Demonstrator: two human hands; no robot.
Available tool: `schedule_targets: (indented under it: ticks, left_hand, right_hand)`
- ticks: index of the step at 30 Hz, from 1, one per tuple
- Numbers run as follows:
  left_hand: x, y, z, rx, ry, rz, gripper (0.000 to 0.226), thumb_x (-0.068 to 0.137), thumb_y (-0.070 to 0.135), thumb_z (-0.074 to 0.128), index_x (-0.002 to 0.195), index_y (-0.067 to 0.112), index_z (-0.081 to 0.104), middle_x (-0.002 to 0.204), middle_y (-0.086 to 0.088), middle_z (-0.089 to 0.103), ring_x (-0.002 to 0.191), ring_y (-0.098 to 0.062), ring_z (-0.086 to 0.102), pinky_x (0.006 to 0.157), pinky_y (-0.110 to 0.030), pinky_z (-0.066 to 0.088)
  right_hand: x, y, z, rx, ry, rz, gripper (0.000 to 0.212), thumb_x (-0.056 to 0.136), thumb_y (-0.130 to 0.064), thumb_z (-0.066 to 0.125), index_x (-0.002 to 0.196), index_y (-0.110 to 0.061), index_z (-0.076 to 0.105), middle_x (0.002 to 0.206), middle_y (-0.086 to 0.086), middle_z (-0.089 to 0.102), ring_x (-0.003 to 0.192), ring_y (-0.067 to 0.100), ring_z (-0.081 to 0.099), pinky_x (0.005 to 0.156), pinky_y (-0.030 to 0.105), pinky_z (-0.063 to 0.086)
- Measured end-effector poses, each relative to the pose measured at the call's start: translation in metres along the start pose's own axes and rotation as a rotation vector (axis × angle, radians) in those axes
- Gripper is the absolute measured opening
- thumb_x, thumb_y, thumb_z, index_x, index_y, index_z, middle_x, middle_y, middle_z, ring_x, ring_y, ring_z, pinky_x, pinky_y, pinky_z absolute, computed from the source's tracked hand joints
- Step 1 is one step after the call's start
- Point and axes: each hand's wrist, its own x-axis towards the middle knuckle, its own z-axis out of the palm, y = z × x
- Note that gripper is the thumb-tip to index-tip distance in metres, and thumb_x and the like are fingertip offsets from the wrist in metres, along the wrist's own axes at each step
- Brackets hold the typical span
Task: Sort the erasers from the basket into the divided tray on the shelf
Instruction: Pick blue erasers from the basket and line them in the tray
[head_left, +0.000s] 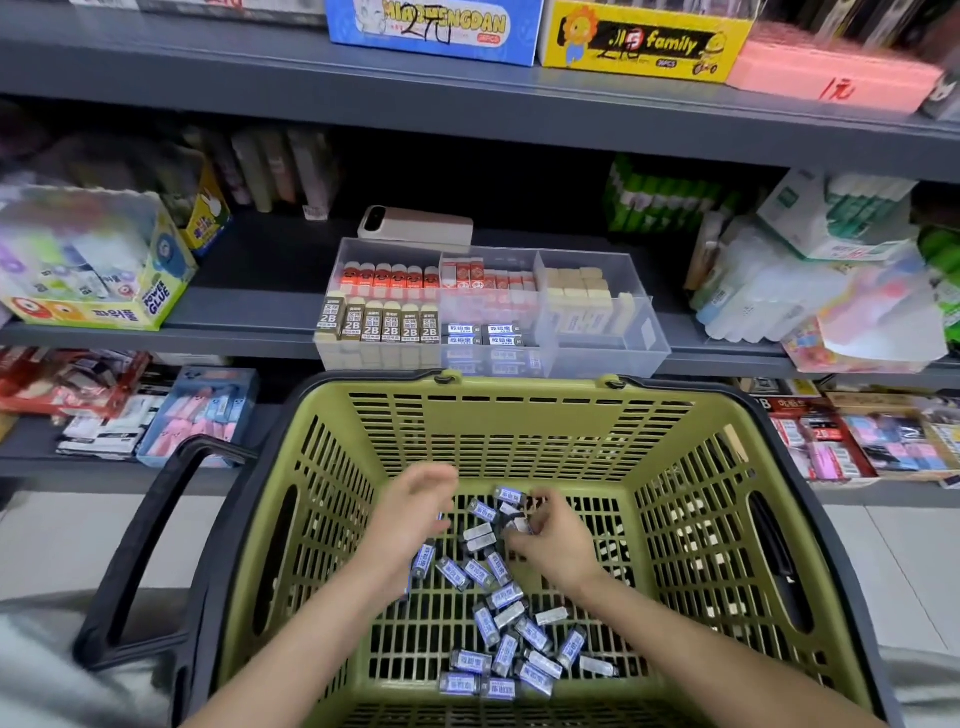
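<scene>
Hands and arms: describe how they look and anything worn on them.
The left hand and right hand are bare: no gloves, rings or watch show. The left forearm and right forearm are uncovered too, with no sleeve in view.

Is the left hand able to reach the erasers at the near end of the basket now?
Probably yes: the left hand is inside the open basket, and nothing covers the near erasers, which lie loose on its floor.

I see blue-sleeved erasers (498, 623) scattered flat across the green basket's (519, 415) floor, mostly toward its near edge. The clear divided tray (597, 358), partly filled, sits at the shelf's (249, 322) front edge.
</scene>
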Motion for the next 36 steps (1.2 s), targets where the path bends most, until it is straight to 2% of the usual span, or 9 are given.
schedule_targets:
  ticks: [4, 9, 11, 14, 18, 21, 25, 29, 36]
  left_hand:
    - [0.003, -0.007, 0.013, -0.392, -0.184, -0.433, 0.030, 0.093, 0.036, 0.055, 0.110, 0.011, 0.061, 0.102, -0.016, 0.066, 0.087, -0.029, 0.067, 0.073, -0.044, 0.056]
    - [0.008, -0.011, 0.016, -0.604, -0.229, -0.461, 0.029, 0.100, 0.022, 0.044, 0.102, -0.001, 0.062, 0.092, -0.021, 0.072, 0.080, -0.032, 0.071, 0.060, -0.040, 0.058]
    - [0.012, -0.011, 0.012, -0.588, -0.129, -0.453, 0.027, 0.100, 0.019, 0.044, 0.099, -0.002, 0.060, 0.096, -0.026, 0.067, 0.082, -0.037, 0.067, 0.061, -0.041, 0.059]
    - [0.012, -0.006, 0.004, -0.567, -0.007, -0.489, 0.025, 0.099, 0.018, 0.046, 0.093, -0.002, 0.061, 0.092, -0.023, 0.063, 0.072, -0.032, 0.061, 0.049, -0.031, 0.057]
    - [0.013, 0.000, -0.001, -0.543, 0.059, -0.512, 0.021, 0.096, 0.015, 0.049, 0.086, 0.002, 0.061, 0.080, -0.015, 0.059, 0.064, -0.022, 0.053, 0.053, -0.028, 0.048]
    - [0.014, 0.000, -0.002, -0.543, 0.071, -0.511, 0.013, 0.090, 0.011, 0.055, 0.084, 0.001, 0.060, 0.076, -0.013, 0.055, 0.063, -0.021, 0.050, 0.060, -0.028, 0.045]
    - [0.016, -0.005, -0.001, -0.549, 0.051, -0.508, 0.015, 0.085, 0.016, 0.065, 0.080, 0.006, 0.055, 0.071, -0.009, 0.050, 0.061, -0.018, 0.047, 0.062, -0.029, 0.046]
    - [0.013, -0.007, 0.006, -0.506, -0.132, -0.460, 0.028, 0.073, 0.034, 0.075, 0.082, 0.010, 0.066, 0.077, -0.008, 0.065, 0.068, -0.019, 0.061, 0.073, -0.035, 0.054]
    - [0.015, -0.007, 0.007, -0.705, 0.034, -0.408, 0.011, 0.089, 0.015, 0.063, 0.090, 0.013, 0.053, 0.071, -0.013, 0.058, 0.054, -0.020, 0.055, 0.038, -0.020, 0.044]
  right_hand:
    - [-0.032, -0.043, -0.008, 0.294, -0.048, -0.145, 0.039, 0.075, -0.021, 0.076, 0.102, -0.025, 0.049, 0.073, -0.003, 0.053, 0.062, 0.004, 0.049, 0.065, 0.023, 0.045]
    - [-0.028, -0.051, -0.012, 0.352, -0.050, -0.271, 0.006, 0.089, -0.026, 0.061, 0.092, -0.022, 0.065, 0.081, -0.007, 0.067, 0.077, 0.006, 0.062, 0.073, 0.024, 0.052]
    - [-0.003, -0.035, -0.013, 0.082, 0.090, -0.235, 0.012, 0.092, -0.023, 0.057, 0.099, -0.018, 0.064, 0.090, -0.007, 0.067, 0.084, 0.012, 0.062, 0.078, 0.028, 0.051]
    - [0.030, -0.001, -0.002, -0.503, 0.013, -0.201, 0.041, 0.088, -0.031, 0.061, 0.124, -0.013, 0.053, 0.118, 0.000, 0.056, 0.110, 0.019, 0.053, 0.092, 0.030, 0.044]
    - [0.046, 0.022, 0.018, -0.690, -0.060, -0.198, 0.044, 0.088, -0.035, 0.061, 0.125, -0.014, 0.049, 0.122, 0.001, 0.049, 0.110, 0.021, 0.048, 0.089, 0.031, 0.045]
    - [0.045, 0.016, 0.020, -0.584, -0.027, -0.149, 0.033, 0.087, -0.032, 0.061, 0.115, -0.014, 0.055, 0.110, 0.000, 0.053, 0.098, 0.017, 0.054, 0.080, 0.026, 0.045]
    - [0.018, -0.015, 0.008, 0.014, -0.027, -0.149, 0.009, 0.082, -0.022, 0.069, 0.079, -0.014, 0.066, 0.053, -0.015, 0.052, 0.048, -0.001, 0.043, 0.047, 0.016, 0.031]
    - [-0.019, -0.057, 0.002, 0.241, -0.099, -0.195, 0.013, 0.076, -0.029, 0.074, 0.086, -0.028, 0.065, 0.071, -0.010, 0.059, 0.054, -0.002, 0.046, 0.055, 0.017, 0.037]
    - [-0.030, -0.068, -0.012, 0.294, -0.218, -0.336, 0.016, 0.083, -0.021, 0.070, 0.095, -0.031, 0.067, 0.086, -0.010, 0.062, 0.068, -0.003, 0.051, 0.069, 0.012, 0.041]
